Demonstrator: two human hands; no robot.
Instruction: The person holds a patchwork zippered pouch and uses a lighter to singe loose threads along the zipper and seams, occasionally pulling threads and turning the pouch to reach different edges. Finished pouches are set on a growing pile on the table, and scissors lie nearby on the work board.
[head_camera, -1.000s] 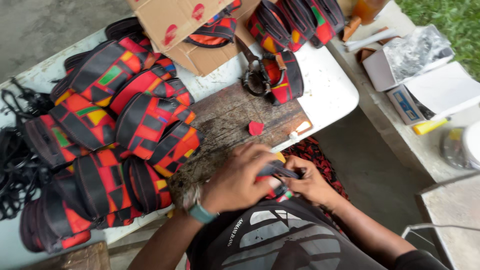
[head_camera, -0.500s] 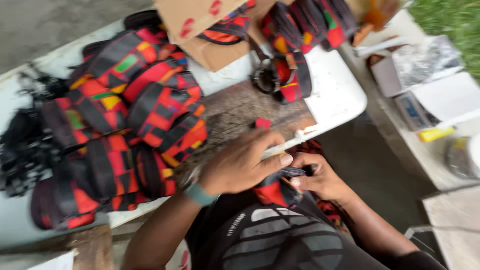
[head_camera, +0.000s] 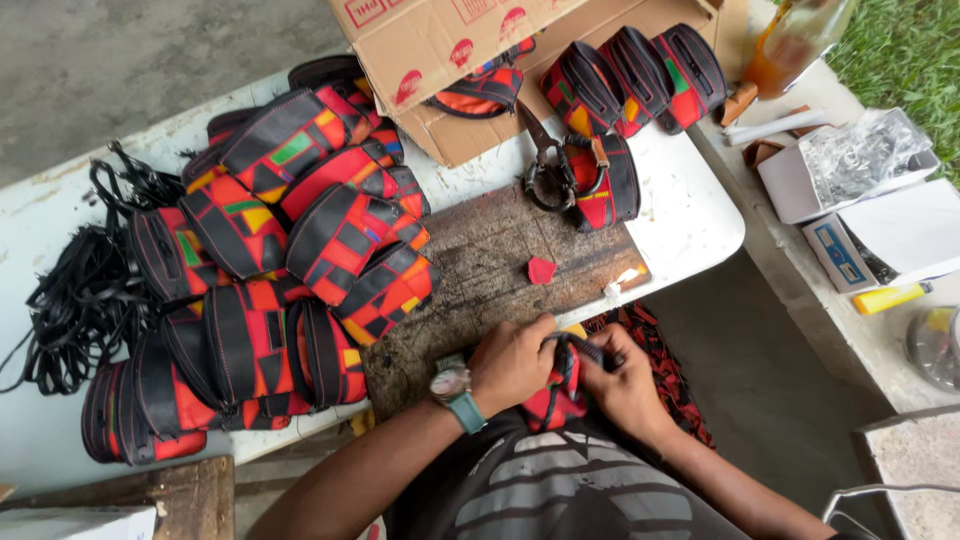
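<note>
My left hand (head_camera: 515, 362) and my right hand (head_camera: 622, 380) both grip a small red, black and yellow patterned pouch (head_camera: 558, 398) held against my lap, just below the table's front edge. A black strap of the pouch (head_camera: 580, 347) runs between my fingers. A watch with a teal band sits on my left wrist (head_camera: 455, 392). In front of my hands lies a dark worn wooden board (head_camera: 480, 270) with a small red fabric scrap (head_camera: 541, 270) on it.
A pile of several finished patterned pouches (head_camera: 290, 260) covers the white table (head_camera: 690, 225) at the left, beside a tangle of black straps (head_camera: 80, 300). Scissors (head_camera: 545, 165), more pouches (head_camera: 630, 75) and a cardboard box (head_camera: 450, 50) lie behind the board. Boxes and a yellow marker (head_camera: 888, 297) sit on the right ledge.
My view swung and settled back. Both hands stayed on the pouch and drew closer together at the table's edge; the left hand moved down from the board onto the pouch.
</note>
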